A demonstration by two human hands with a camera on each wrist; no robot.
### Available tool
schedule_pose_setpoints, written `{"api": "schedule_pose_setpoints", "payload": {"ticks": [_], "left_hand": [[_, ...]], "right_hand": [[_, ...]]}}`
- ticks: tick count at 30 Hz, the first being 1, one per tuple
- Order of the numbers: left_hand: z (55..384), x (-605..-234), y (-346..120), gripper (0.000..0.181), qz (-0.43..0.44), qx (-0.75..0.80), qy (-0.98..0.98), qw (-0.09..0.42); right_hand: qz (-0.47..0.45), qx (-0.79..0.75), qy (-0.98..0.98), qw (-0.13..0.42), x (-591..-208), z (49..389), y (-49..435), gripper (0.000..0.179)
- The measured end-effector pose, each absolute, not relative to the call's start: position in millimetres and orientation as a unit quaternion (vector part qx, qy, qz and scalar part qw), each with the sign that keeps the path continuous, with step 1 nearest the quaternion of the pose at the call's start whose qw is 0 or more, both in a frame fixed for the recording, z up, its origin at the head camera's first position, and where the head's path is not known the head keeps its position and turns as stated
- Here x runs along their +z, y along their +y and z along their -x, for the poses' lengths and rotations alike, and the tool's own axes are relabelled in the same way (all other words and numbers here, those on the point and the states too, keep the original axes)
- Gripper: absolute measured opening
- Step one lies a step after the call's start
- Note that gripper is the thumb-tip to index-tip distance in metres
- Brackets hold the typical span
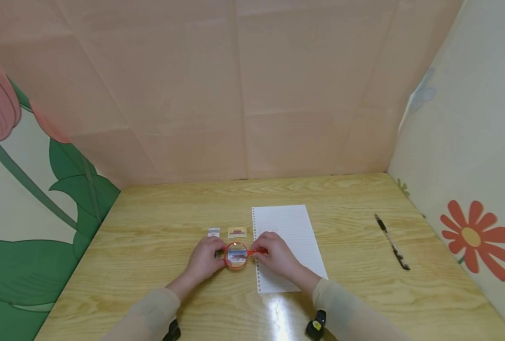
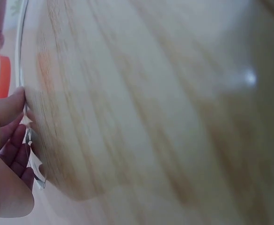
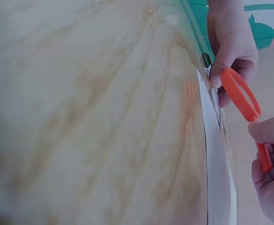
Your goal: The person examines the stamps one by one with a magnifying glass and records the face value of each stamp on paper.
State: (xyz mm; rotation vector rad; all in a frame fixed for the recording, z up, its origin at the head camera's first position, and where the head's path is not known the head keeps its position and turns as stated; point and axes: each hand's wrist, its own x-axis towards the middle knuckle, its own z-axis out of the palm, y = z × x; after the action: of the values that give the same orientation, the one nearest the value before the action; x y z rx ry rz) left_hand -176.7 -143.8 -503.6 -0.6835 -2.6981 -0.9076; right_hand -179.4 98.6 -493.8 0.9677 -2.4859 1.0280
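Sleeves (image 1: 359,310): both are pale and lie nearest to the camera; by them, at the lower edge, you have 2 black devices (image 1: 316,326), 1 on each side.
Magnifier (image 1: 236,256): it is red and round, between your 2 hands; in the right wrist view its ring stands tilted above the table (image 1: 346,199).
Right hand (image 1: 275,252): your grip is narrow, with thumb and fingers holding the magnifier by its handle, over the left part of the paper (image 1: 293,232).
Left hand (image 1: 204,259): your thumb and forefinger are a little apart, just beside the ring; whether they pinch something, I cannot tell.
Blue picture (image 1: 237,253): you can see it through the lens; its edges are not clear.
Cards: 1 yellow card (image 1: 237,232) lies just beyond the ring, and 1 white card (image 1: 213,232) lies to its left, near your left fingers.
Paper: it is ruled, has holes along its left edge, and lies partly under your right hand.
Pen (image 1: 392,241): it lies slanted on the table, well apart from your right hand.
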Motion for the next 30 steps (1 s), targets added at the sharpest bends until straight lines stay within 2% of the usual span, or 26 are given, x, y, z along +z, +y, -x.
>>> {"api": "schedule_pose_setpoints", "payload": {"ticks": [15,22,30], "left_hand": [[176,-503,-145,0.028,0.223,-0.315,-0.918,0.091],[177,-504,-144,0.026,0.239,-0.307,-0.914,0.113],[177,-502,-144,0.025,0.235,-0.300,-0.919,0.104]], "right_hand": [[-0.309,0.356,-0.876,0.095,-486,176,98,0.013],[-0.310,0.360,-0.874,0.102,-480,175,96,0.012],[-0.308,0.368,-0.872,0.096,-480,177,97,0.013]]}}
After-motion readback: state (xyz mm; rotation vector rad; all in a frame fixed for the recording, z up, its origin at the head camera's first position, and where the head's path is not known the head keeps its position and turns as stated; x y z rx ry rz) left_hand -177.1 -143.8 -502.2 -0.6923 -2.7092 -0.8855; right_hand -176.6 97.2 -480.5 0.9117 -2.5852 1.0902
